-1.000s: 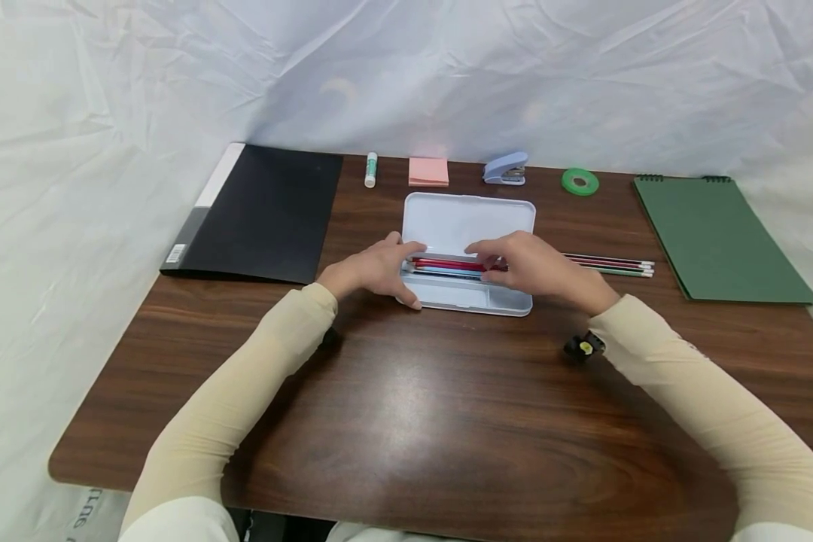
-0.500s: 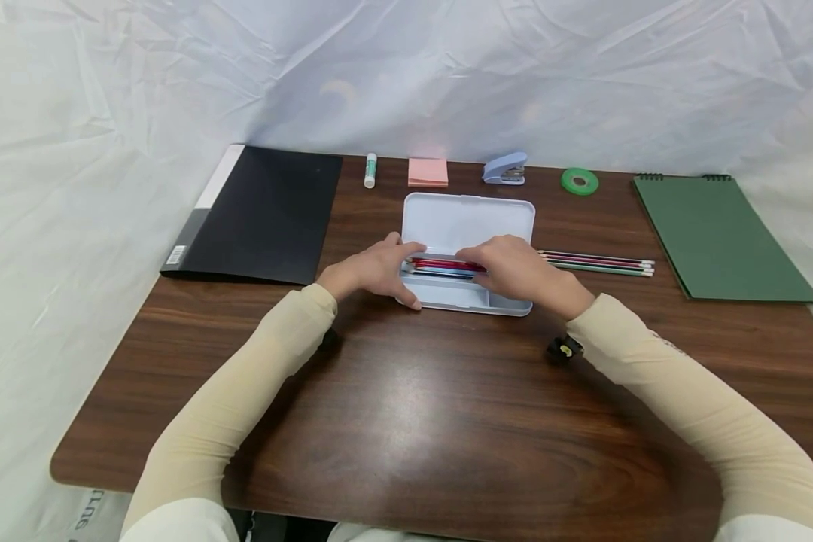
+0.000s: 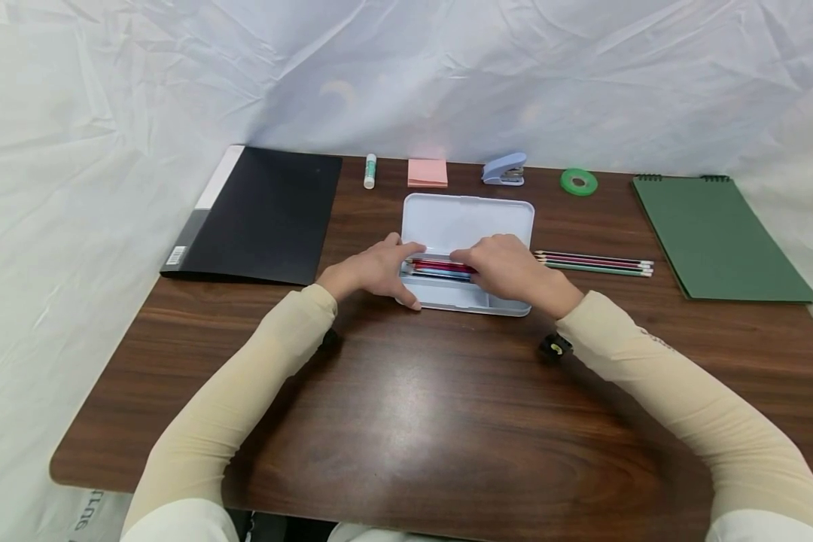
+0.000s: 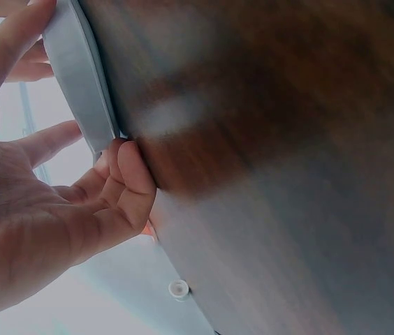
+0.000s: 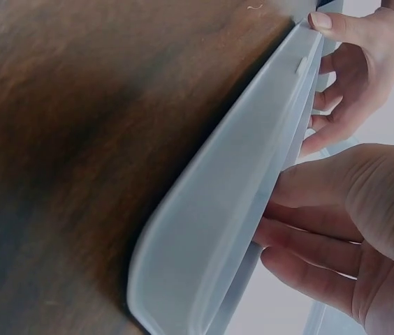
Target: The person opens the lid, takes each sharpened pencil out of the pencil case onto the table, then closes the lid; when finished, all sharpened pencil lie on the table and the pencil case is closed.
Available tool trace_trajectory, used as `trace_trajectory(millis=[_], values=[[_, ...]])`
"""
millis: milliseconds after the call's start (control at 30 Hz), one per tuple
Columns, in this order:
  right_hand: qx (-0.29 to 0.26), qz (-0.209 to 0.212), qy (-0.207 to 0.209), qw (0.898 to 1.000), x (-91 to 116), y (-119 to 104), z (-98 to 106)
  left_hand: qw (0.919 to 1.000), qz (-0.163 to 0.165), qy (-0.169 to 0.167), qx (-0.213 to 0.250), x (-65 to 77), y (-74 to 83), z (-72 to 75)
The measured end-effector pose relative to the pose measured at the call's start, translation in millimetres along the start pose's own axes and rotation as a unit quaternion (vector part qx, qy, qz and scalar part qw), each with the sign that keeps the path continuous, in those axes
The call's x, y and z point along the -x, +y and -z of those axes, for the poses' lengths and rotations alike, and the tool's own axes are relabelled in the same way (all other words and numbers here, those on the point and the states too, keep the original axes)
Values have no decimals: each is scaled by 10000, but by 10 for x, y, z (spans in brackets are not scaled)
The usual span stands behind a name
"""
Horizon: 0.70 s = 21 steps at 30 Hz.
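Note:
An open white pencil case [image 3: 466, 218] lies mid-table, its lid folded back. Several red, blue and dark pencils [image 3: 440, 265] lie lengthwise inside. My left hand [image 3: 379, 269] grips the case's left end, thumb at the front edge and fingers behind; the left wrist view has this hand [image 4: 57, 188] bent round the case's end. Over the pencils' right part, my right hand [image 3: 515, 272] reaches into the case with thumb and fingers on either side of them. In the right wrist view its fingers [image 5: 316, 262] dip behind the case wall [image 5: 211, 202], which hides their tips.
Several more pencils [image 3: 592, 263] lie right of the case. A black folder [image 3: 264, 214] is at left, a green spiral notebook [image 3: 725, 241] at right. Along the back stand a glue stick [image 3: 369, 172], pink sticky notes [image 3: 427, 172], a stapler [image 3: 504, 169] and green tape [image 3: 569, 185].
My right hand has moved left along the pencils in the case, uncovering the tips of the pencils outside it. My left hand stays on the case's left end.

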State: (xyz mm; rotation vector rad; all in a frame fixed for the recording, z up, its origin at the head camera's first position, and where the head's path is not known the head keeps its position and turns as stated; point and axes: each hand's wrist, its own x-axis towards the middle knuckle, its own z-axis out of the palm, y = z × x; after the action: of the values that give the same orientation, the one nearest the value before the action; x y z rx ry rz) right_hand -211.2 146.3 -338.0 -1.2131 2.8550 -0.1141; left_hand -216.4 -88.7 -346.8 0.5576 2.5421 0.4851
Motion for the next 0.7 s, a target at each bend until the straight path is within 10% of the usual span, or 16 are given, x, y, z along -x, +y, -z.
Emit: trace_trajectory(millis=[700], values=[[-13, 109, -421, 9991, -92, -24, 8, 9999, -54, 38, -87, -4, -10, -9]])
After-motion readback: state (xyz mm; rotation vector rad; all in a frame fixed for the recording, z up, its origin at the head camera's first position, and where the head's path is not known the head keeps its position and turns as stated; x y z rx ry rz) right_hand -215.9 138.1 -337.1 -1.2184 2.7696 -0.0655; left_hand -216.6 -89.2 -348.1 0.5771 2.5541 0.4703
